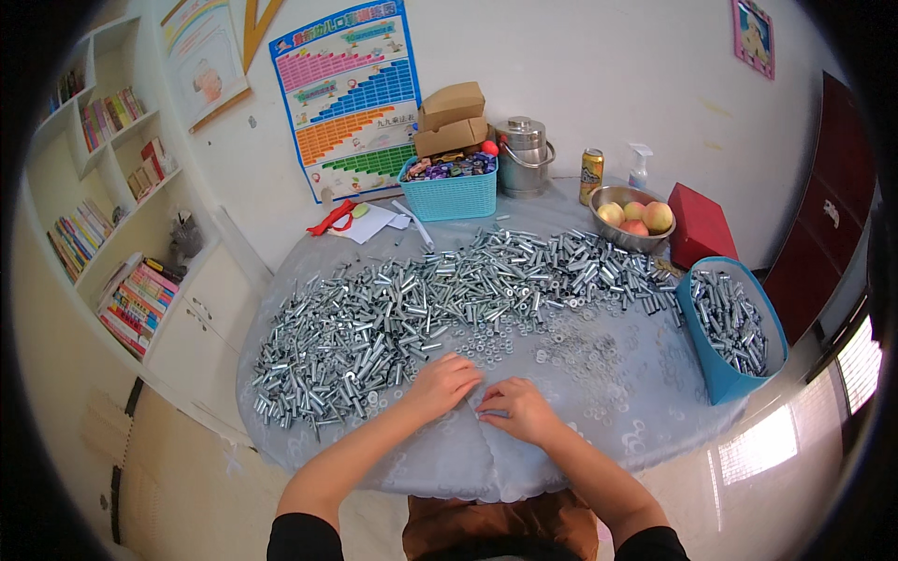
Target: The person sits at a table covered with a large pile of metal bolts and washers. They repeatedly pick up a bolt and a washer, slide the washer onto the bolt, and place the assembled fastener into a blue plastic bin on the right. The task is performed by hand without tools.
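Both my hands are low over the near middle of the table, close together. My left hand (447,381) has its fingers bent and pressed together, beside the near edge of a big heap of silvery metal sleeves and bolts (402,304). Slightly nearer and to the right, my right hand (517,409) is closed in a pinch, thumb against fingers. Whatever lies between the fingers of either hand is too small or hidden to name. Just beyond my hands, small metal washers (486,344) lie scattered along the heap's edge.
A blue bin (725,379) full of metal sleeves stands at the right edge. Behind the heap are a turquoise basket (451,198), a lidded metal pail (526,159), a can (591,176), a bowl (627,241) of fruit, a red box (700,226) and red-handled scissors (332,218).
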